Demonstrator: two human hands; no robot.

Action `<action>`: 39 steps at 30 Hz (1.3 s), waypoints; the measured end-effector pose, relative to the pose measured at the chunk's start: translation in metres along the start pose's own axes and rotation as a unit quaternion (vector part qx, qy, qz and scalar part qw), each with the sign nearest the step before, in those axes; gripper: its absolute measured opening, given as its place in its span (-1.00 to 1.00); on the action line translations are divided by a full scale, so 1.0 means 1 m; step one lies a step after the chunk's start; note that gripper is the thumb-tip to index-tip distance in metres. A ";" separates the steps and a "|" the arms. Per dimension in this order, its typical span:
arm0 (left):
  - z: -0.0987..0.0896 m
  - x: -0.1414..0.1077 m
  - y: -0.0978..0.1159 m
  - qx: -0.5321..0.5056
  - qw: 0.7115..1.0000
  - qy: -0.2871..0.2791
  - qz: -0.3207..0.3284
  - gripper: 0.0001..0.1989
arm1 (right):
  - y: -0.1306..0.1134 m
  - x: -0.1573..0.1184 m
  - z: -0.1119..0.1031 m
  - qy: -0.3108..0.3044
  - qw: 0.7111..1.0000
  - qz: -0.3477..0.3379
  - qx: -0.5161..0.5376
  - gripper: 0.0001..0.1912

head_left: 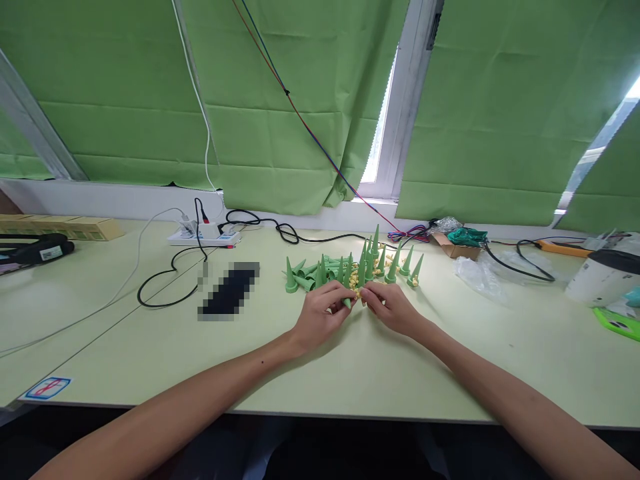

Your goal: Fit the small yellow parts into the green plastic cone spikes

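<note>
My left hand (pixel 320 312) is closed around a green cone (pixel 347 303), its narrow tip pointing down toward me. Right beside it, my right hand (pixel 393 308) has its fingertips pinched together on what looks like a small pale-yellow piece, mostly hidden by the fingers. The two hands nearly touch at the cone's wide end. Just behind them lies a heap of small yellow pieces (pixel 354 280). Several green cones stand upright around the heap, such as the cone (pixel 392 268) to the right; others lie on their sides to the left.
A dark pixelated rectangle (pixel 231 291) lies left of the cones. Behind it sit a power strip (pixel 227 238) and black cables (pixel 290 233). On the right are a small cardboard box (pixel 454 247), clear plastic bags (pixel 480 279), a white cup (pixel 595 280) and a green-cased phone (pixel 617 323).
</note>
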State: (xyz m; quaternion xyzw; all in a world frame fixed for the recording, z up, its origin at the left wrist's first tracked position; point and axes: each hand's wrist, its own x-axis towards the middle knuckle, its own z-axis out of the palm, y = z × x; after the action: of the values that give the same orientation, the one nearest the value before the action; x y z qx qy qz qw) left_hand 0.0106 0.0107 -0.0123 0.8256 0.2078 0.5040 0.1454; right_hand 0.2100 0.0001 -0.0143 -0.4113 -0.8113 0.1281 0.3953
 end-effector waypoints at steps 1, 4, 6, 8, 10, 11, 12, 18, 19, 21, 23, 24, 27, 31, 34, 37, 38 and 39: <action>0.000 0.000 0.000 0.000 1.000 0.001 0.000 -0.87 | 0.000 0.000 0.000 0.001 1.000 0.000 0.000 -0.60; 0.000 0.000 0.000 -0.003 1.000 0.006 0.003 -0.87 | -0.001 0.000 0.000 0.008 1.000 0.002 0.001 -0.62; 0.000 0.000 -0.001 -0.006 1.000 0.009 0.004 -0.87 | 0.000 -0.001 0.000 0.012 1.000 0.003 0.010 -0.68; 0.001 0.000 -0.001 -0.009 1.000 0.009 0.001 -0.87 | 0.001 -0.002 0.000 0.009 1.000 0.001 0.025 -0.76; 0.001 0.000 -0.002 -0.010 1.000 0.009 -0.003 -0.87 | 0.001 -0.003 0.001 0.002 0.999 -0.004 0.037 -0.79; 0.001 0.000 -0.002 -0.010 1.000 0.009 -0.004 -0.87 | 0.001 -0.003 0.001 -0.001 0.999 -0.006 0.040 -0.80; 0.001 0.000 -0.002 -0.009 1.000 0.008 -0.005 -0.87 | 0.001 -0.004 0.001 -0.005 0.999 -0.007 0.043 -0.81; 0.002 -0.001 -0.002 -0.009 1.000 -0.005 -0.003 -0.87 | 0.001 -0.002 0.001 -0.005 1.000 -0.006 0.024 -0.70; 0.002 -0.001 -0.002 -0.009 1.000 -0.008 -0.002 -0.87 | 0.001 -0.002 0.001 -0.002 1.000 -0.006 0.015 -0.67; 0.002 -0.001 -0.002 -0.010 1.000 -0.013 -0.001 -0.87 | 0.003 -0.001 0.002 0.003 1.000 -0.006 0.000 -0.62; 0.002 -0.001 -0.002 -0.012 1.000 -0.015 0.001 -0.87 | 0.005 0.000 0.003 0.003 1.000 -0.003 -0.009 -0.58; 0.002 -0.001 -0.002 -0.013 1.000 -0.016 0.002 -0.87 | 0.005 0.000 0.003 0.002 1.000 -0.001 -0.012 -0.57; 0.003 0.000 -0.002 -0.014 1.000 -0.016 0.004 -0.88 | 0.006 0.000 0.004 0.002 1.000 0.002 -0.017 -0.55; 0.003 0.000 -0.003 -0.010 1.000 -0.012 -0.016 -0.88 | 0.002 -0.001 0.002 -0.001 1.000 0.011 0.002 -0.65; 0.003 0.000 -0.004 -0.020 0.999 -0.005 -0.050 -0.90 | 0.000 -0.003 0.000 -0.015 0.999 0.020 0.035 -0.77; 0.003 0.000 -0.004 -0.031 0.997 -0.004 -0.070 -0.90 | 0.000 -0.004 0.000 -0.026 0.998 0.016 0.051 -0.81; 0.003 0.000 -0.004 -0.032 0.997 -0.005 -0.071 -0.90 | 0.000 -0.005 0.000 -0.028 0.998 0.016 0.052 -0.81; 0.003 0.000 -0.003 -0.032 0.997 -0.007 -0.070 -0.89 | 0.001 -0.005 0.000 -0.031 0.998 0.017 0.051 -0.82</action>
State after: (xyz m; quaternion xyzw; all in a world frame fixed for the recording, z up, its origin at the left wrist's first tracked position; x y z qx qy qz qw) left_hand 0.0129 0.0137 -0.0151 0.8077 0.2479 0.4929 0.2080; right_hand 0.2117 -0.0030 -0.0173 -0.4000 -0.8085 0.1883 0.3885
